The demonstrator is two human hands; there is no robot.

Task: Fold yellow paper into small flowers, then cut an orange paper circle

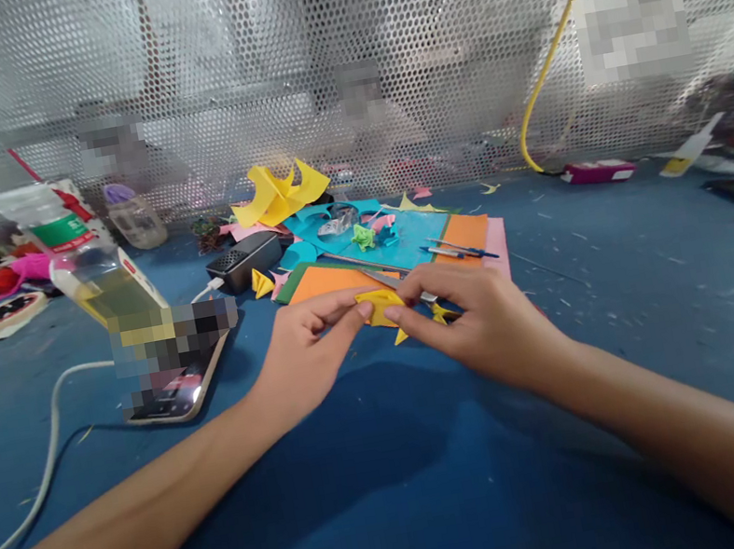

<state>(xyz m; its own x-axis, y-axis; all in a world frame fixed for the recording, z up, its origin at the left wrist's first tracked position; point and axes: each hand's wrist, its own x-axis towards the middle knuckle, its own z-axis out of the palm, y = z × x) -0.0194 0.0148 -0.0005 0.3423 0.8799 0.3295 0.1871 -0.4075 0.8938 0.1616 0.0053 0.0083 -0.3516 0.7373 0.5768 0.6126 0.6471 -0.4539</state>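
Note:
Between my two hands is a small folded piece of yellow paper, raised a little over the blue table. My left hand pinches its left edge between thumb and fingers. On the other side my right hand grips the right edge, thumb in front and curled fingers behind. Just beyond the fingers, scissors lie partly hidden by my right hand. Yellow paper scraps show beneath and beside that hand. Orange sheets and a blue sheet are stacked behind, with pens on top.
To the left stand a bottle of yellowish liquid and a phone with a white cable. A black box-shaped device and cut yellow paper lie farther back. A perforated metal screen closes off the far edge.

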